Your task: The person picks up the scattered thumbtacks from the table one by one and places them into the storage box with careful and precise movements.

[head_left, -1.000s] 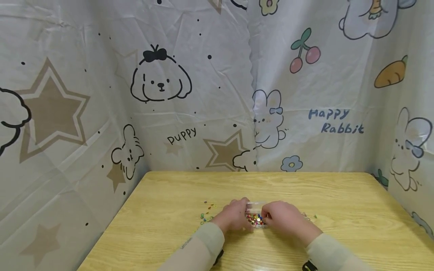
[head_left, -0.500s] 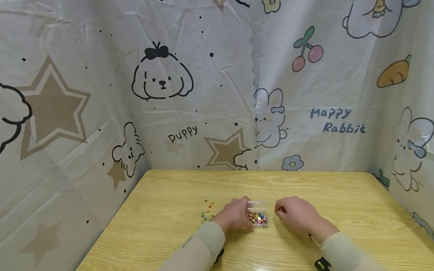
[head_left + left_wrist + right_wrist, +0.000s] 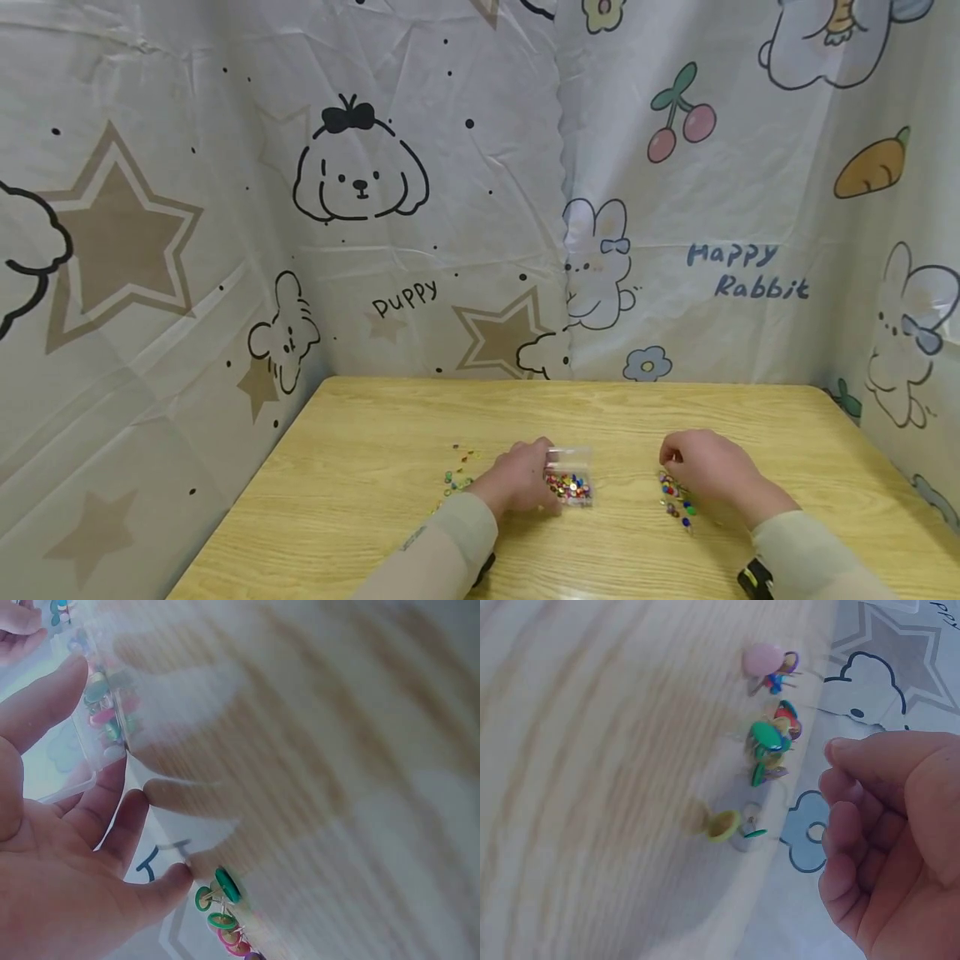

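A clear plastic box (image 3: pixel 581 502) with its lid raised stands on the table, filled with coloured thumbtacks (image 3: pixel 573 485). At its left side my left hand (image 3: pixel 519 475) grips it; in the left wrist view, thumb and fingers lie on either side of the box's end. My right hand (image 3: pixel 708 462) is above a small heap of loose thumbtacks (image 3: pixel 670 490) on the right. In the right wrist view, the fingers (image 3: pixel 844 825) are curled with the thumb near the index finger, and no tack shows between them. Those thumbtacks (image 3: pixel 766 736) lie apart from the fingertips.
More scattered thumbtacks (image 3: pixel 450 478) lie on the wooden table (image 3: pixel 337 483) to the left, partly behind my left forearm; green and pink ones (image 3: pixel 223 921) show near the left little finger. A printed curtain (image 3: pixel 450 208) hangs behind the table and at both sides.
My right hand has moved from the box out to the right, over the loose thumbtacks, which now show beside it. My left hand and the box have stayed in place.
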Motion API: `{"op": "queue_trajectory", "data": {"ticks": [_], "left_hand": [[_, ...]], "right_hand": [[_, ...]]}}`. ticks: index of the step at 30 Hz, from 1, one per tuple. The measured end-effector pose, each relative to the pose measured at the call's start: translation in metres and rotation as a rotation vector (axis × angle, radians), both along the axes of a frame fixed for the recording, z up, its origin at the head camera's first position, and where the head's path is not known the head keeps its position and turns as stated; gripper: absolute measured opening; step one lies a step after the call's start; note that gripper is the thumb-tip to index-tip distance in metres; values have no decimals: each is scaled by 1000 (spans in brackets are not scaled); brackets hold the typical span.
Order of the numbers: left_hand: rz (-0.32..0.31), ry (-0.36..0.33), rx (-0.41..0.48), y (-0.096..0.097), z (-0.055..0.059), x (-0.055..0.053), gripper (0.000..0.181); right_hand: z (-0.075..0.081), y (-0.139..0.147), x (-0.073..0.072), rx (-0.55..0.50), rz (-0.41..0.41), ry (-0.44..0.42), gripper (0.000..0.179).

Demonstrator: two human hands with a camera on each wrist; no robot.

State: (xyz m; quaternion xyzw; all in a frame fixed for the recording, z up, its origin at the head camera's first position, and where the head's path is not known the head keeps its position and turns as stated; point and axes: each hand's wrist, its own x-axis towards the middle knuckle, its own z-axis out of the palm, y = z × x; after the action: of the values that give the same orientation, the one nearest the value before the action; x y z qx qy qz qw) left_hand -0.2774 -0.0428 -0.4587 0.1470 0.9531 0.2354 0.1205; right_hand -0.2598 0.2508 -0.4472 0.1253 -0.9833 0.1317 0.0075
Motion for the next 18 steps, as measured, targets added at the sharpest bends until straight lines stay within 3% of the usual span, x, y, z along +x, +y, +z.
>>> {"op": "queue_trajectory", "data": {"ticks": [18], "left_hand": [[5,-8,13,-1,4,2,81]], "right_hand": [[-10,-5,-6,32,-30,-59,15]]}}
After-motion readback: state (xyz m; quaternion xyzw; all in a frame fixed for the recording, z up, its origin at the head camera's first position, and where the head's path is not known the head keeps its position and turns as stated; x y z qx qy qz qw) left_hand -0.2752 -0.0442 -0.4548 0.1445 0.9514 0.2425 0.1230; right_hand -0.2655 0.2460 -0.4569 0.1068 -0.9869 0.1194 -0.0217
